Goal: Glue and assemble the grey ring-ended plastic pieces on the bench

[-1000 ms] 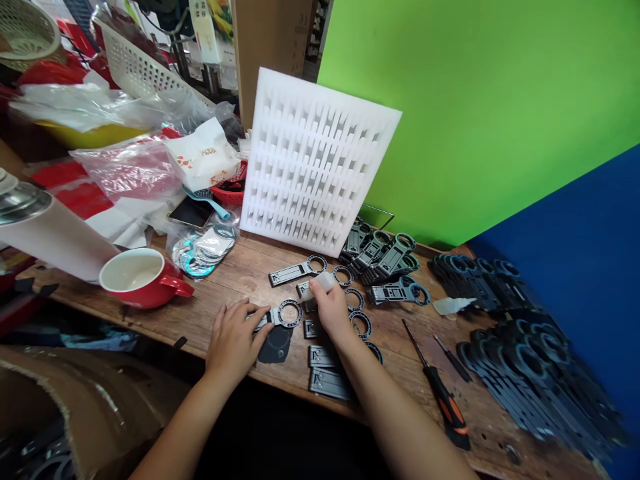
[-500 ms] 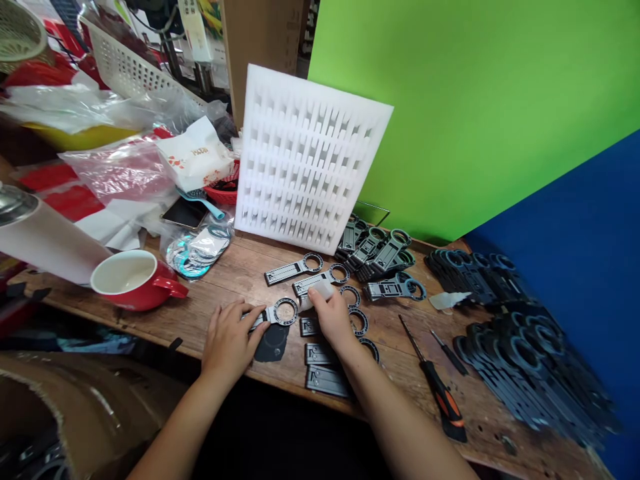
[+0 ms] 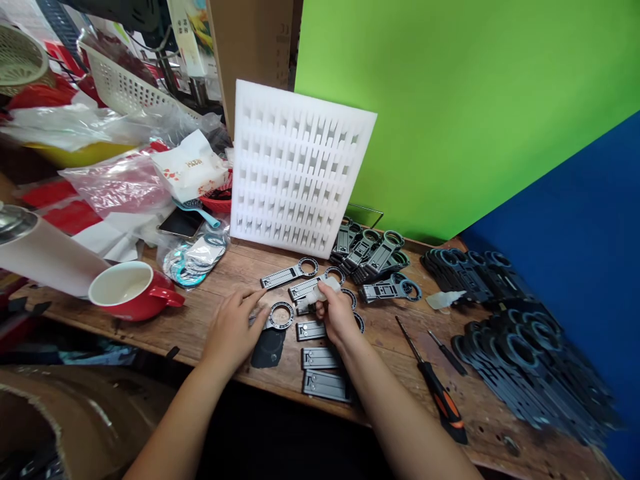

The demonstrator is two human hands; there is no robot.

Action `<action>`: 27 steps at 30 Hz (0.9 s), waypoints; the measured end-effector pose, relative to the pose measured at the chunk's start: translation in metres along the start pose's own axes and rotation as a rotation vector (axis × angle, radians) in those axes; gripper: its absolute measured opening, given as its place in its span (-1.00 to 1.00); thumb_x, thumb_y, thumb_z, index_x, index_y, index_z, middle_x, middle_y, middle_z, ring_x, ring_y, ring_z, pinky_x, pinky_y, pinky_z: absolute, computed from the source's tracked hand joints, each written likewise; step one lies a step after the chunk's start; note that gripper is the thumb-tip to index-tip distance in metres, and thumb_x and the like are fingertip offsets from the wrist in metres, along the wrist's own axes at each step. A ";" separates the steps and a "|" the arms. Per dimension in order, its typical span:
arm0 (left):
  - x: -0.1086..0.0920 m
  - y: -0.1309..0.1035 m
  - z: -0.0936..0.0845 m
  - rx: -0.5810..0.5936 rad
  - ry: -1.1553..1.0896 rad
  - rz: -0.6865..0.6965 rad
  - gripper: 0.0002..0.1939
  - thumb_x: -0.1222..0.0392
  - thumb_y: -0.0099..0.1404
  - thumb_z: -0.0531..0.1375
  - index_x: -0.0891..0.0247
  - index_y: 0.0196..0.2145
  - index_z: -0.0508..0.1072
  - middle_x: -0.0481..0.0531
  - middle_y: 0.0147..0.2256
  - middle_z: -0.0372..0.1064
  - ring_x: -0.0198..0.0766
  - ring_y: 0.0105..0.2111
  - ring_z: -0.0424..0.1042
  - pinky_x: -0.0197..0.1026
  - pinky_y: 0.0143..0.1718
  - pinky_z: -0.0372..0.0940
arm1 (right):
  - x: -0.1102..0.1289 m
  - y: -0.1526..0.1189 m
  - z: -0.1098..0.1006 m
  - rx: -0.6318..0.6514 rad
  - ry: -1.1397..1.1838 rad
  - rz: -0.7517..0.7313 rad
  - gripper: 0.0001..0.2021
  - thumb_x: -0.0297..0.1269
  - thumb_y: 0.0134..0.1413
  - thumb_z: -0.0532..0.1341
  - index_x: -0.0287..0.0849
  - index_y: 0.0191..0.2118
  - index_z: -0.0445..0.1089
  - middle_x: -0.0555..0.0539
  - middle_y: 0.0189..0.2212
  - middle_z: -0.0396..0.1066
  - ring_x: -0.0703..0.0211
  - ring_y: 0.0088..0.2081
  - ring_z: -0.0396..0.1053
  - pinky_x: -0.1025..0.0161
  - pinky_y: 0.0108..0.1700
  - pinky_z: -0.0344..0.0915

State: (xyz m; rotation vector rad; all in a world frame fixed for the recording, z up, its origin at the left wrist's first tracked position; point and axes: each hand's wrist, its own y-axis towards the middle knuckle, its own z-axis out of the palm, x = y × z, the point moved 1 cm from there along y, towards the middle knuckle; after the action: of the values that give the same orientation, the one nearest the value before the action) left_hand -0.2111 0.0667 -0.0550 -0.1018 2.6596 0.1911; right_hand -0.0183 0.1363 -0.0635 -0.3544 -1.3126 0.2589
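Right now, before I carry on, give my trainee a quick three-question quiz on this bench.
1. True or false: the left hand rests on a grey ring-ended part lying on the wooden bench.
2. What does the right hand hold in its grip? A) a small pale whitish piece B) the orange-handled screwdriver C) the red cup
3. What stands upright behind the parts, against the green wall?

Key
1. True.
2. A; the screwdriver lies apart on the bench, to the right of that hand.
3. A white slotted foam tray.
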 end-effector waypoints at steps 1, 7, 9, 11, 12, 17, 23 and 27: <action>-0.003 0.012 0.001 0.029 -0.017 0.011 -0.58 -0.02 0.28 0.00 0.14 0.04 0.35 0.09 -0.03 0.31 -0.08 -0.04 0.28 -0.03 0.01 0.17 | 0.002 0.000 0.000 0.009 0.033 0.026 -0.72 -0.07 -0.18 0.26 -0.15 -0.48 0.22 0.15 -0.75 0.16 0.39 -0.74 0.03 0.41 -0.70 -0.08; -0.011 0.080 0.025 0.131 -0.021 0.087 -0.59 0.03 0.21 0.11 0.13 0.01 0.38 0.08 -0.09 0.34 -0.09 -0.05 0.28 -0.10 0.00 0.16 | 0.012 0.000 -0.001 0.004 0.198 0.112 -0.70 -0.11 -0.20 0.32 -0.15 -0.49 0.20 0.13 -0.72 0.20 0.42 -0.71 0.12 0.47 -0.71 -0.01; -0.005 0.086 0.026 0.155 -0.014 0.108 -0.58 0.03 0.16 0.17 0.08 0.00 0.40 0.07 -0.11 0.34 -0.08 -0.05 0.28 -0.10 0.00 0.15 | 0.016 0.003 -0.002 -0.010 0.239 0.120 -0.69 -0.14 -0.22 0.34 -0.15 -0.48 0.21 0.12 -0.70 0.23 0.43 -0.70 0.13 0.48 -0.70 0.00; 0.009 0.081 0.021 0.170 -0.005 0.110 -0.59 0.05 0.15 0.18 0.06 -0.02 0.41 0.05 -0.13 0.34 -0.07 -0.05 0.28 -0.09 0.01 0.14 | 0.019 0.007 -0.001 -0.009 0.249 0.110 -0.69 -0.15 -0.23 0.35 -0.16 -0.46 0.22 0.13 -0.69 0.24 0.44 -0.69 0.13 0.49 -0.69 -0.01; 0.018 0.076 0.017 0.171 0.002 0.097 -0.59 0.06 0.15 0.17 0.07 -0.02 0.41 0.06 -0.13 0.34 -0.06 -0.05 0.27 -0.08 0.01 0.13 | 0.020 0.009 0.001 0.001 0.241 0.102 -0.69 -0.15 -0.23 0.35 -0.16 -0.45 0.23 0.13 -0.69 0.24 0.44 -0.69 0.13 0.49 -0.69 -0.01; 0.055 0.044 -0.001 0.140 0.011 -0.011 -0.55 0.01 0.14 0.16 0.12 0.00 0.40 0.07 -0.15 0.33 -0.07 -0.09 0.30 -0.09 -0.03 0.16 | 0.017 0.024 0.028 0.090 0.126 0.049 -0.71 -0.09 -0.21 0.30 -0.18 -0.46 0.26 0.13 -0.72 0.20 0.42 -0.69 0.08 0.47 -0.68 -0.05; 0.056 0.037 0.009 0.056 -0.013 -0.078 -0.56 -0.14 0.19 0.09 -0.04 0.00 0.40 0.01 -0.12 0.32 -0.08 -0.07 0.26 -0.04 0.01 0.09 | 0.003 0.042 0.064 0.119 -0.127 -0.109 -0.73 -0.07 -0.14 0.23 -0.16 -0.52 0.22 0.13 -0.74 0.18 0.37 -0.69 0.05 0.40 -0.65 -0.06; 0.056 0.039 0.013 0.040 -0.032 -0.084 -0.60 -0.12 0.17 0.13 -0.07 -0.04 0.42 0.00 -0.15 0.33 -0.08 -0.08 0.25 -0.03 0.00 0.07 | -0.001 0.053 0.070 0.089 -0.303 -0.249 -0.73 -0.07 -0.15 0.22 -0.15 -0.54 0.21 0.13 -0.71 0.20 0.31 -0.63 0.11 0.36 -0.59 0.01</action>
State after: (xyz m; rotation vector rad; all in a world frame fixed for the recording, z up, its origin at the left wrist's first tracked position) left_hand -0.2593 0.1047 -0.0872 -0.1956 2.6198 0.1107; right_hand -0.0861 0.1918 -0.0698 -0.0748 -1.6212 0.1637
